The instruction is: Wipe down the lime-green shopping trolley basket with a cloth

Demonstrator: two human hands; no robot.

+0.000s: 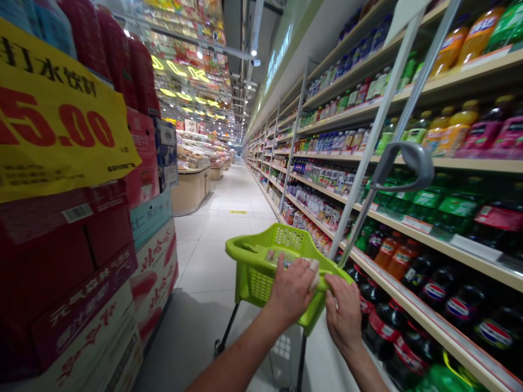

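A lime-green wheeled shopping basket [249,258] stands on the floor in front of me. My left hand [291,291] is over its near side, fingers curled around a crumpled whitish thing [314,269], which looks like tissue or cloth. At the near right corner, my right hand [345,307] has its fingers hooked over the basket's rim. Partly behind the left hand, a clear package [267,254] shows inside the basket. The basket's pull handle, with a grey loop grip [402,166], leans right toward the shelves, touched by neither hand.
Shelves of bottled drinks [433,204] line the right side, close to the basket. Stacked drink cartons [153,272] under a yellow price sign [61,114] rise on the left. A tiled aisle [223,228] runs ahead past wooden display bins [190,190].
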